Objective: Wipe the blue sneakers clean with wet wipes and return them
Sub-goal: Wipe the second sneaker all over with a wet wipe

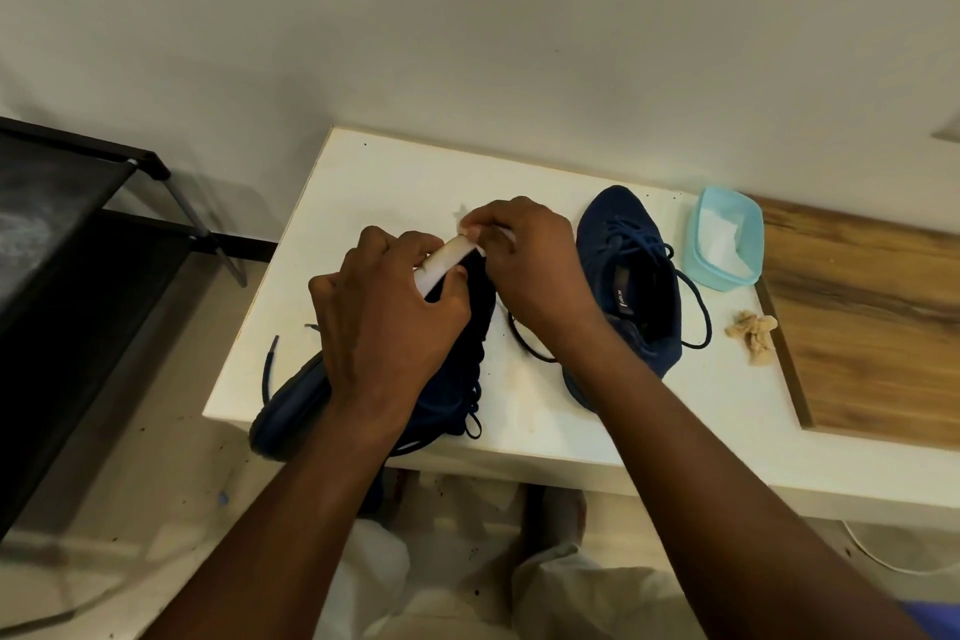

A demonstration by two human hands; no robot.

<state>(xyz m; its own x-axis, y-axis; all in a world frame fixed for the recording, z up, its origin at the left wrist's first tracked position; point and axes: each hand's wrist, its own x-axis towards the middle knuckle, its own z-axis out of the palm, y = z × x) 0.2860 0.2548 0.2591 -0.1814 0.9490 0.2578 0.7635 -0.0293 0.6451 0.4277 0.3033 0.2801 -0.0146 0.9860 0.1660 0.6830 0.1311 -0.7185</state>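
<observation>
My left hand (384,322) is curled round one sneaker (457,379), gripping it on its side with the white sole edge (447,257) turned up between thumb and fingers. My right hand (530,270) pinches a small wipe (467,227) between thumb and fingertips and holds it against the toe end of that sole. The heel of this sneaker sticks out past the near left corner of the surface (395,182), a lace end hanging off beside it.

The second sneaker (628,276) stands upright just past my right wrist, toe toward the far edge, laces loose. Just beside it at the far right sits a pale blue tub (724,244) with white wipes inside. Near the tub, toward me, a crumpled brownish used wipe (753,330) lies against the wood panel (872,327). A black rack (78,224) stands off the left edge.
</observation>
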